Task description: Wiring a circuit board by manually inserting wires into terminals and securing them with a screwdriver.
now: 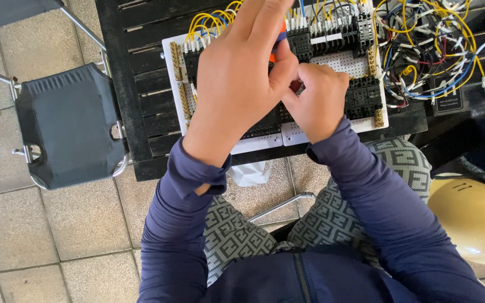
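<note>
Pinching an orange-handled tool (279, 35), my left hand (239, 73) hangs over the white board (332, 64), fingers closed round the handle. Right hand (316, 98) is curled tight beside it, fingertips pressed together on something small I cannot make out. Board lies on a dark table (136, 62). Wire tangle (433, 50) right of board; black chair (68, 126) left; yellow helmet (472, 219) below-right.

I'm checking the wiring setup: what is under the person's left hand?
Under the left hand lies a white panel with black terminal blocks and yellow wires. An orange tool peeks out; the parts beneath the palm are covered.
</note>
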